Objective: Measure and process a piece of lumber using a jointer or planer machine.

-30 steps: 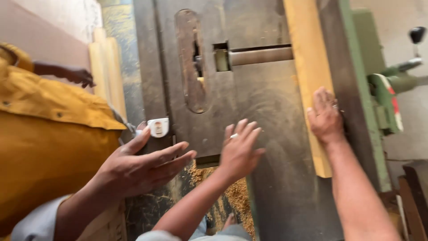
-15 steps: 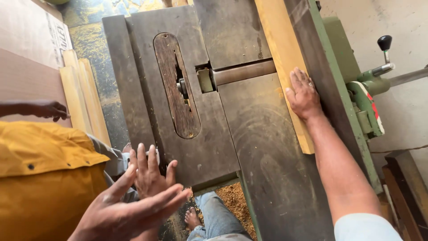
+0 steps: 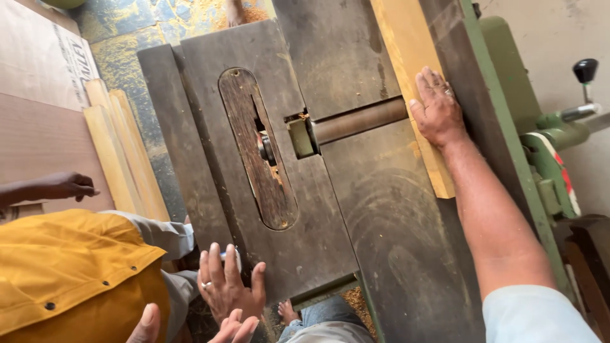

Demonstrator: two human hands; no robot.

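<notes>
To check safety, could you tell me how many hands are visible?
4: right hand on the plank; left hand at the table's near edge; another person's hand at the bottom, partly cropped; a co-worker's hand far left. Others may be hidden.

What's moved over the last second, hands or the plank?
The left hand drew back off the machine table to its near edge, open and holding nothing. The right hand is still flat on the plank by the fence, hand and plank now closer to the cutter roller. Another person's hand stays open nearby. The timber strips lie as before.
</notes>
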